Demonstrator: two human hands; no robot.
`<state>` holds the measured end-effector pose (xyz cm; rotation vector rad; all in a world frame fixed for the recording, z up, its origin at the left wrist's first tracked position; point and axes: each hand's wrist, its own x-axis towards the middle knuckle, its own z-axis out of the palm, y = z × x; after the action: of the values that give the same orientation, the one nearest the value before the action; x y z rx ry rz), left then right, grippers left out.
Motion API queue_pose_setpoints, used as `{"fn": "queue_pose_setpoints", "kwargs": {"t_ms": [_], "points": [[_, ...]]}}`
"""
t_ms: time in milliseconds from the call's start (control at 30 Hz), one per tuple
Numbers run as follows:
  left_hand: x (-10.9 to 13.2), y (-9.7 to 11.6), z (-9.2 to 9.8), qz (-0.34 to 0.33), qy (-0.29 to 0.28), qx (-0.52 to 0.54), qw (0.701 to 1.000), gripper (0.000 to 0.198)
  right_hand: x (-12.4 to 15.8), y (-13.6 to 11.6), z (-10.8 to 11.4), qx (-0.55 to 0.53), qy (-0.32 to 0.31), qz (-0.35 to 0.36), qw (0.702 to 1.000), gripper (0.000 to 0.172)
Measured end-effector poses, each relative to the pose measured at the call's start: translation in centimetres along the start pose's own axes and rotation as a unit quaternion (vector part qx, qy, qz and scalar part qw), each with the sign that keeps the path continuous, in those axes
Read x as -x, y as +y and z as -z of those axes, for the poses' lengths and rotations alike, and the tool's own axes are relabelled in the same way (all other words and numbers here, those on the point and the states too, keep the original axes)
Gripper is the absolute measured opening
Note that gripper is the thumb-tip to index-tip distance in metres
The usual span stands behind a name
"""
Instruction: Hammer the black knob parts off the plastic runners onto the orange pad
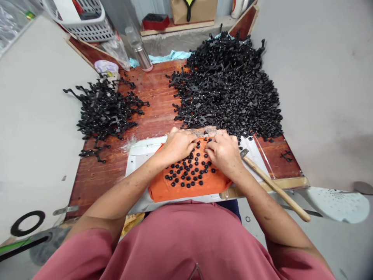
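Note:
An orange cloth [163, 190] lies in front of me on a white sheet, with many small round black plastic pieces [188, 168] scattered over it. At the cloth's far edge my left hand [179, 146] is closed, its fingertips bent down and pinched together. Just to its right, my right hand [224, 152] is closed too, with thumb and fingers curled in at the same edge. Whatever sits between the fingertips of either hand is too small or hidden to make out. A hammer [274, 184] with a wooden handle rests beside my right forearm.
A large heap of black plastic parts [230, 85] fills the back right of the red-brown table [157, 93]. A smaller heap of branched black parts [106, 109] is at the left. Behind stand a steel bottle [142, 56], a white basket [87, 29] and a red box [155, 23].

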<state>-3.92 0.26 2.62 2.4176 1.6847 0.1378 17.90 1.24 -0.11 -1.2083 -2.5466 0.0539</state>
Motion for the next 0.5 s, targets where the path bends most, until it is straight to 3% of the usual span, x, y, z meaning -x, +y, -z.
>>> {"fn": "queue_pose_setpoints", "kwargs": {"t_ms": [100,267,500], "points": [[-0.7,-0.3,0.1,0.026,0.006,0.002,1.000,0.024,0.2,-0.5,-0.3,0.005,-0.007,0.017,1.000,0.022],[-1.9,-0.6,0.3,0.026,-0.033,-0.020,0.999,0.026,1.0,-0.5,0.0,-0.052,-0.020,0.022,0.998,0.026],[-3.0,0.4,0.1,0.033,-0.055,-0.055,0.996,0.037,0.8,2.6,0.9,-0.054,0.040,-0.089,0.994,0.022]]}}
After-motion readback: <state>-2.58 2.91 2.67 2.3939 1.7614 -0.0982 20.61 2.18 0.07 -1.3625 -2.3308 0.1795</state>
